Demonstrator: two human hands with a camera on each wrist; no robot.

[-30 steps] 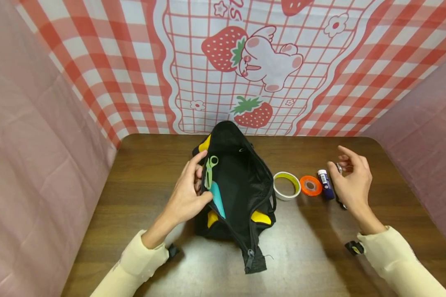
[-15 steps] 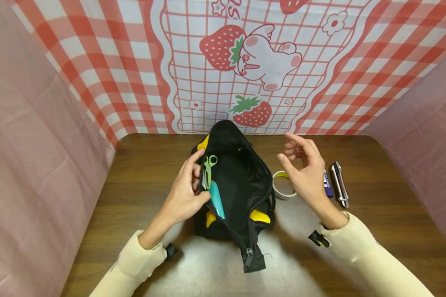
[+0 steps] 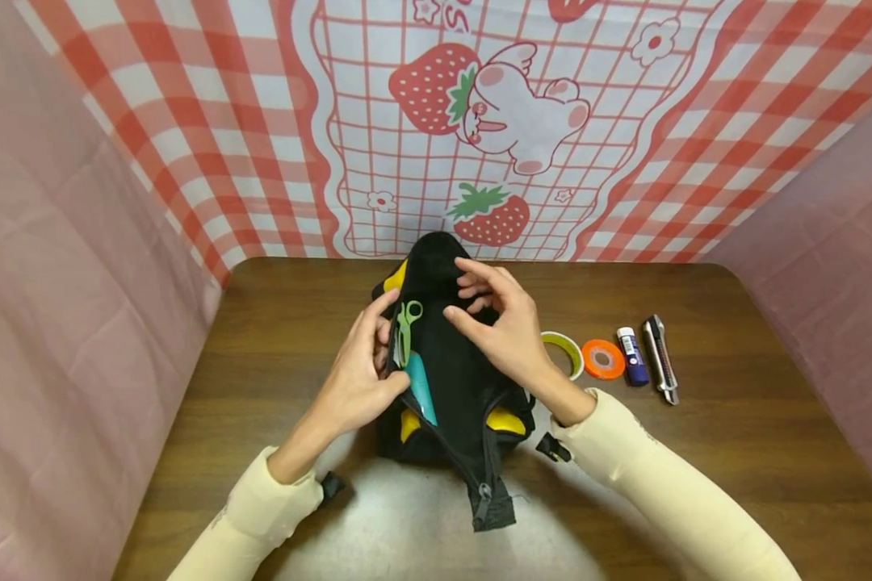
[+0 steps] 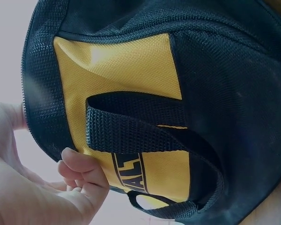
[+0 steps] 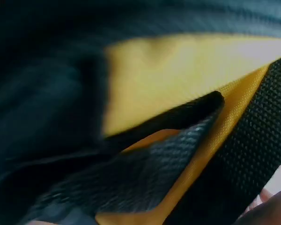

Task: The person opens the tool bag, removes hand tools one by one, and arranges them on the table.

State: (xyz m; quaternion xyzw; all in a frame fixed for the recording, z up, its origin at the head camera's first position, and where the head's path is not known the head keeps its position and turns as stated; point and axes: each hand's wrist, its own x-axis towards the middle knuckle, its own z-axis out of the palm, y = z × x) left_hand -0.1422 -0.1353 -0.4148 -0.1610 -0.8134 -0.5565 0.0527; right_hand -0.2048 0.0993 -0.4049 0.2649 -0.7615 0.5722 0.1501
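Yellow-panelled black fabric bag [image 3: 459, 379], mouth gaping unzipped; left hand [image 3: 359, 379] pinches rim [image 4: 42, 93]; right hand [image 3: 506, 327] loosely spread over it.

Near the middle of the bench [image 3: 291, 323], a black-and-yellow bag [image 3: 454, 387] — unzipped, gaping upward, with its zip slider [image 3: 484, 492] toward 6 o'clock. On its outer side, a yellow panel [image 4: 117, 61] with a looped black strap [image 4: 126, 129]. Inside, along the wall, green scissors [image 3: 404, 337] at 10 o'clock and a slanting turquoise object [image 3: 420, 383] at 8. Held at its 9 o'clock rim by the left grip [image 3: 359, 375] — and overlapped toward 2 by the right grip [image 3: 507, 327].
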